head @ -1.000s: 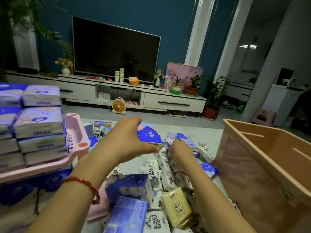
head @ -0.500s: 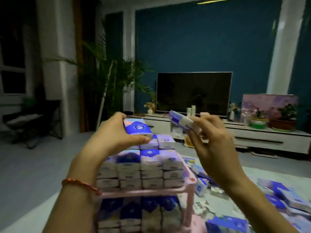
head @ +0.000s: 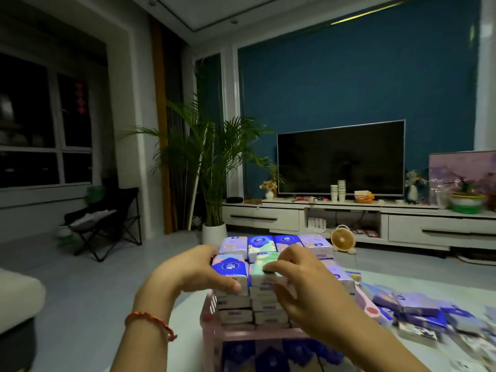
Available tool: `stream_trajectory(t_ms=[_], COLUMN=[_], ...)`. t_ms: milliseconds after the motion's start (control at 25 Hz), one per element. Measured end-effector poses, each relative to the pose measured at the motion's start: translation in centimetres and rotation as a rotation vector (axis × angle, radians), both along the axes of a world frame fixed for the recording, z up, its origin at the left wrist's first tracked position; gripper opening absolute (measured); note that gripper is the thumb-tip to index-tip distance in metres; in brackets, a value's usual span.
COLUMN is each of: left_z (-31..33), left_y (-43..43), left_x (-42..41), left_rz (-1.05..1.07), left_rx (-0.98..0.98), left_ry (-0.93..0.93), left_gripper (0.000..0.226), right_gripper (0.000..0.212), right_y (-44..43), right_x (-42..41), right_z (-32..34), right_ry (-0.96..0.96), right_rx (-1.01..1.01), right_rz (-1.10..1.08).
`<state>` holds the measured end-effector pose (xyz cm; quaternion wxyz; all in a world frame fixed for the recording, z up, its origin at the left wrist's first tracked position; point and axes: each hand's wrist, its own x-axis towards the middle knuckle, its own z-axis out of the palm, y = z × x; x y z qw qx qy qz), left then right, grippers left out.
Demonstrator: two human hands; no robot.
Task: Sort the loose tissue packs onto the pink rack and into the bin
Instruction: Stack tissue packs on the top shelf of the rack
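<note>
At lower centre of the frame we see the left hand [head: 193,269] gripping a blue tissue pack [head: 229,267] atop the pink rack's [head: 241,334] stack. The right hand [head: 303,283] pinches a green tissue pack [head: 264,261] just beside it (the two packs touch).

Hands: 2, left hand [head: 193,267] and right hand [head: 303,280]. Packs held: 2, one blue pack [head: 228,267] and one green pack [head: 264,263]. Pink rack [head: 212,307]: 1. Back-row packs [head: 287,241] on top: 4. Loose floor packs [head: 418,304], lower right: blurred, uncountable. Television [head: 341,159]: 1. Paper-cup stacks [head: 341,190]: 2. Fan [head: 343,238]: 1.
</note>
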<state>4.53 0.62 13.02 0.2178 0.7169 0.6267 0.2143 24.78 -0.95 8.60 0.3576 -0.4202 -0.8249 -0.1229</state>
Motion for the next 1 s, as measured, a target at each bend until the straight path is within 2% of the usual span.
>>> stream_trajectory(t_ms=[160,360,640,840,920,1000], left_z=[-0.3,-0.6,-0.9,-0.6,-0.6,-0.8], left_y=[0.5,1.0,1.6,0.8,1.0,1.6], left_x=[0.4,0.6,0.6,0.8,1.2,1.7], left_rz=[0.015,0.057,0.049,0.083,0.181,0.22], left_rx=[-0.025,-0.022,-0.032,-0.056,0.05,0.115], left_ry=[0.005,0.046,0.003,-0.12,-0.21,-0.416], left_gripper=[0.026,0.045,0.046,0.04,0.057,0.063], right_gripper=[0.027,0.025,0.022,0.022,0.022,0.024], right_y=[0.5,1.1,1.7,1.7,2.5,4.0], right_x=[0.1,-0.4,-0.2,0.1,1.0,2.7], right_z=[-0.1,-0.1,-0.1,0.5,1.3,1.8], right_ry=[0.101,0.11,0.15,0.198,0.326,0.542], right_rx=[-0.075,-0.139,-0.15,-0.164,-0.174,-0.19], right_rz=[0.074,0.065,0.077,0.083,0.052,-0.032])
